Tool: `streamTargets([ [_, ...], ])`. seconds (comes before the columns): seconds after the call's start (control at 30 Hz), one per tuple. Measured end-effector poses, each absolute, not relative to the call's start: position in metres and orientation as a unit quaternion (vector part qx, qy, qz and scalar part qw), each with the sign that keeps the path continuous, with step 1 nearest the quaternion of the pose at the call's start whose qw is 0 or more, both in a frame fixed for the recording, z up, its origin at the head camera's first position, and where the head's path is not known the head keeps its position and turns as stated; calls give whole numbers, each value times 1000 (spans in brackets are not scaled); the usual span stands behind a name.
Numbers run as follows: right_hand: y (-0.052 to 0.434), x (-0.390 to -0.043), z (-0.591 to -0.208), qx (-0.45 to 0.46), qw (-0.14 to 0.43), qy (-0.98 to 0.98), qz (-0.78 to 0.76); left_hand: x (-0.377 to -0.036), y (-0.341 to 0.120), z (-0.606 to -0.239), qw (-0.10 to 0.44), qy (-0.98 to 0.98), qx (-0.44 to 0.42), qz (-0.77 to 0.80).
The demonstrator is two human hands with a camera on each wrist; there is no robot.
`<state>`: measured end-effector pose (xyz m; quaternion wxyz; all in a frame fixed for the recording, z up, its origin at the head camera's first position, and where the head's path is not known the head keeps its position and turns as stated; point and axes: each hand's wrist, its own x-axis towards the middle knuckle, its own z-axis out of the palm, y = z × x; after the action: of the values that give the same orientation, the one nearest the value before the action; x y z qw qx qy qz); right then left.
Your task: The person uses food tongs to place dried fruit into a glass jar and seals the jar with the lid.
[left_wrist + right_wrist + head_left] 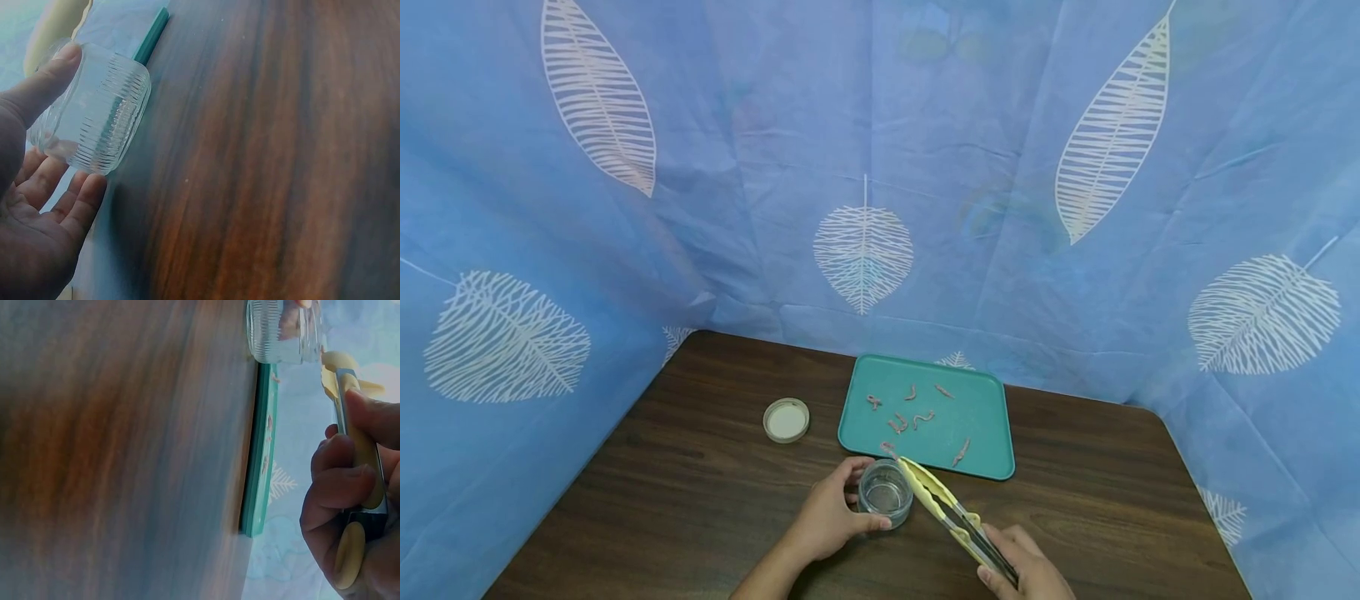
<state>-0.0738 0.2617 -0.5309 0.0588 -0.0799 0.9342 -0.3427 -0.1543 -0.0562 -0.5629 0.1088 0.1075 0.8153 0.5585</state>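
The clear glass jar (886,493) stands on the wooden table (700,467) just in front of the teal tray (981,400), looking empty. The left hand (831,521) curls round its side, while the right hand (1026,571) squeezes yellow tongs (943,508), whose tips pinch a pinkish worm-like piece (888,448) above the jar's rim. More such pieces (917,417) lie scattered in the tray, and a round white lid (786,419) rests to its left.

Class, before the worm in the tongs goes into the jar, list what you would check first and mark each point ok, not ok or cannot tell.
1. Left hand holds the glass jar steady: ok.
2. Jar mouth uncovered, lid lying apart on the table: ok.
3. Right hand grips the tongs: ok.
4. Worm pinched at the tong tips: ok.
5. Tips directly over the jar mouth: cannot tell.
6. More worms waiting on the teal tray: ok.
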Motion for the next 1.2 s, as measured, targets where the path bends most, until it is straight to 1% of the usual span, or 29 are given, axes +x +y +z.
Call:
streamTargets([
  [0.2, 265, -69, -534, -103, 71, 927, -353, -155, -56, -563, 109, 816, 112, 557],
  [0.37, 269, -64, -537, -141, 43, 925, -351, -155, -56, -562, 103, 819, 114, 553],
  [0.63, 274, -58, -537, -145, 39, 930, -334, -155, -56, -561, 110, 819, 106, 553],
  [0.87, 277, -56, -548, -207, -65, 924, -315, -154, -56, -561, 108, 823, 102, 548],
  [0.9, 277, -56, -549, -206, -72, 924, -313, -154, -56, -562, 107, 823, 103, 549],
  [1.13, 275, -54, -546, -170, -54, 932, -315, -154, -56, -561, 103, 822, 101, 551],
  [1.2, 272, -54, -546, -152, -64, 932, -322, -154, -56, -561, 103, 822, 100, 550],
])
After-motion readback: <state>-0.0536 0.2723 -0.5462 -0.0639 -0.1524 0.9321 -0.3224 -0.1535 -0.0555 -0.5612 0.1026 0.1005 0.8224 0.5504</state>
